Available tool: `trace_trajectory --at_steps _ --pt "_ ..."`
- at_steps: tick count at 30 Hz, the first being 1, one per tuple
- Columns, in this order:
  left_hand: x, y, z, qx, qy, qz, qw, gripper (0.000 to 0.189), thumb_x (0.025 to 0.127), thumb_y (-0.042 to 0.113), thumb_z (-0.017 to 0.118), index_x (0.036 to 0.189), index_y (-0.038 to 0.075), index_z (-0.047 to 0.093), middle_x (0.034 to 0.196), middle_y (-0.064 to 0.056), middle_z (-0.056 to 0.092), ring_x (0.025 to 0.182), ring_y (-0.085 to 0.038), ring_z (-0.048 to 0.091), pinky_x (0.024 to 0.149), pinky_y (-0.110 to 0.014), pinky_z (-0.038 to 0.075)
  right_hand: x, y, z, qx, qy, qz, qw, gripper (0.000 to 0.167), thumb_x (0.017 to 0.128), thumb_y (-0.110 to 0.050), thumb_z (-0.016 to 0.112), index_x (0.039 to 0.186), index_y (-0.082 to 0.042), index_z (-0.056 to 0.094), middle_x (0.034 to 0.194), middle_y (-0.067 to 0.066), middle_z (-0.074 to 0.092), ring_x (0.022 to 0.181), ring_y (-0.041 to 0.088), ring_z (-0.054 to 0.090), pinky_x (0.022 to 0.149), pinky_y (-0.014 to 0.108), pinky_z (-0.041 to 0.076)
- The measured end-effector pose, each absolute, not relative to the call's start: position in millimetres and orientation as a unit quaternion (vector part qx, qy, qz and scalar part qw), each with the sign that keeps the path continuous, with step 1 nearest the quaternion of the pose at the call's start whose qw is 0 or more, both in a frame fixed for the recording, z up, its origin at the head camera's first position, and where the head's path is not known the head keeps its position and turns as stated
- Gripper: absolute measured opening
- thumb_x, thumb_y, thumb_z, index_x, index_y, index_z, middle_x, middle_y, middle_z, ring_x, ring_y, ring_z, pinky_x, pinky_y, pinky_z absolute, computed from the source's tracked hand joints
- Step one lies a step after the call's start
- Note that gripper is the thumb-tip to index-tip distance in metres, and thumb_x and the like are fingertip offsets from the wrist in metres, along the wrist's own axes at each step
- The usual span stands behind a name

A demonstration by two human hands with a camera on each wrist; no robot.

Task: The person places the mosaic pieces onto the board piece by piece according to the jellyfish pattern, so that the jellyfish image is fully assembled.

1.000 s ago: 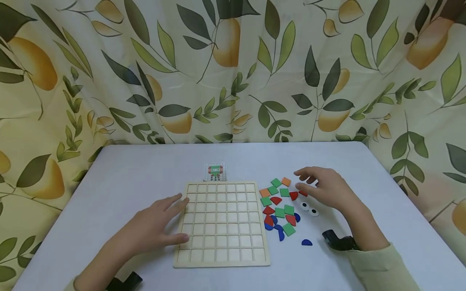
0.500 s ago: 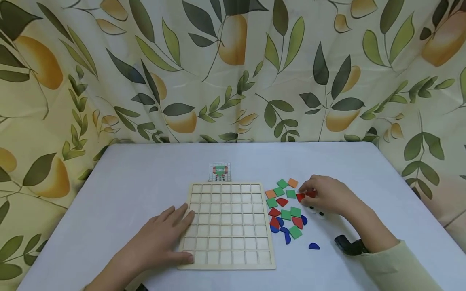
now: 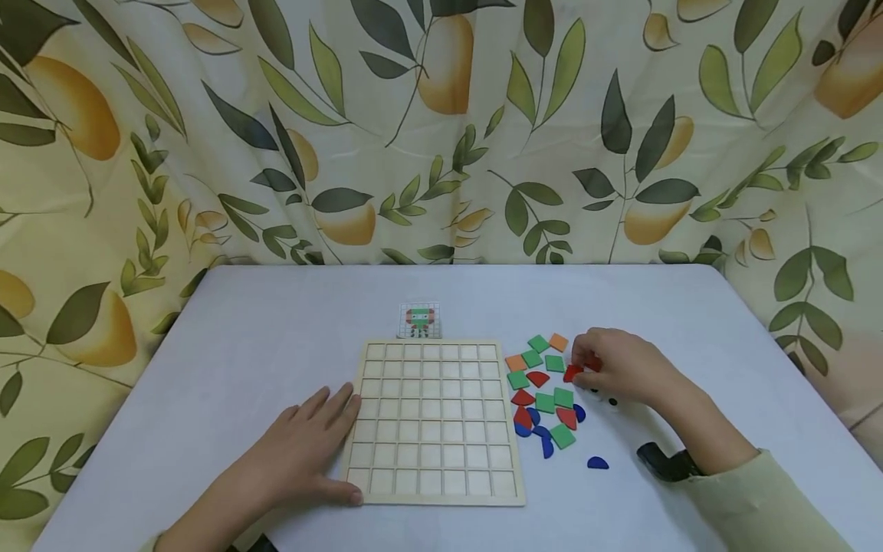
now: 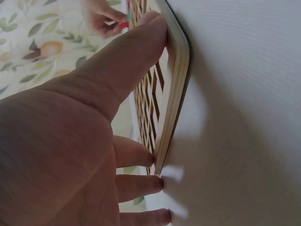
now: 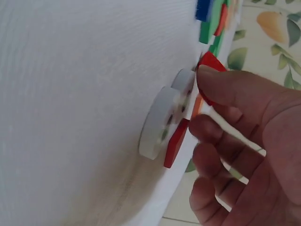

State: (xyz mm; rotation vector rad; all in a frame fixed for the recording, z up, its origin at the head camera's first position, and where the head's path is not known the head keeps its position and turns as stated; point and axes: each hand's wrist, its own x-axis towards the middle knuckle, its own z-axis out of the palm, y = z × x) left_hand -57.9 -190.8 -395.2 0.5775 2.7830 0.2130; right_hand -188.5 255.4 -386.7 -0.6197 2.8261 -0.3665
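Observation:
My left hand lies with spread, straight fingers along the left edge of a wooden grid board. In the left wrist view its thumb presses on the board's rim, with the other fingertips at the edge. To the right of the board, my right hand pinches a red wedge-shaped tile between thumb and index finger. That tile appears tilted up in the right wrist view. Below the curled fingers lie another red tile and two white round eye pieces.
Between board and right hand lie several green square tiles, red wedges, orange squares and blue half-circles. One blue half-circle sits apart. A small pattern card lies behind the board. Patterned curtain hangs behind the table.
My right hand has come down onto the red tiles, and its thumb and finger have closed on one. The left hand stays at the board's edge. The head view has shifted slightly.

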Motion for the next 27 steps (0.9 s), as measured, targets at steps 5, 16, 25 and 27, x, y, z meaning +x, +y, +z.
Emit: trace_trajectory --at_steps 5,16,25,27 --pt "-56 -193 -397 0.196 0.965 0.086 0.15 0.122 0.066 0.085 0.064 0.156 0.009 0.032 0.165 -0.014 0.023 0.148 -0.045 0.023 0.107 -0.068 0.03 -187 254 -384 -0.203 0.956 -0.173 0.122 0.018 0.083 -0.021 0.08 0.085 -0.021 0.062 0.077 -0.006 0.061 0.073 0.016 0.051 0.062 0.029 0.045" --pt "-57 -194 -397 0.184 0.965 0.096 0.159 0.123 0.063 0.086 0.063 0.157 0.014 0.032 0.166 -0.011 0.02 0.148 -0.051 0.018 0.1 -0.079 0.028 -182 242 -385 -0.211 0.938 -0.27 0.042 0.015 0.087 -0.017 0.077 0.089 -0.022 0.063 0.08 -0.006 0.062 0.075 0.017 0.053 0.056 0.025 0.045" --pt "-57 -194 -397 0.186 0.965 0.092 0.158 0.123 0.062 0.086 0.063 0.157 0.014 0.032 0.166 -0.011 0.02 0.148 -0.05 0.019 0.1 -0.079 0.028 -180 228 -381 -0.22 0.926 -0.303 0.046 0.013 0.086 -0.018 0.078 0.092 -0.021 0.066 0.081 -0.008 0.065 0.077 0.017 0.055 0.06 0.026 0.047" --pt "-57 -193 -397 0.187 0.965 0.093 0.16 0.123 0.062 0.086 0.063 0.157 0.014 0.032 0.166 -0.011 0.02 0.147 -0.051 0.019 0.1 -0.079 0.028 -179 224 -381 -0.221 0.923 -0.311 0.047 0.012 0.087 -0.018 0.077 0.094 -0.021 0.067 0.081 -0.008 0.064 0.077 0.017 0.055 0.061 0.026 0.048"
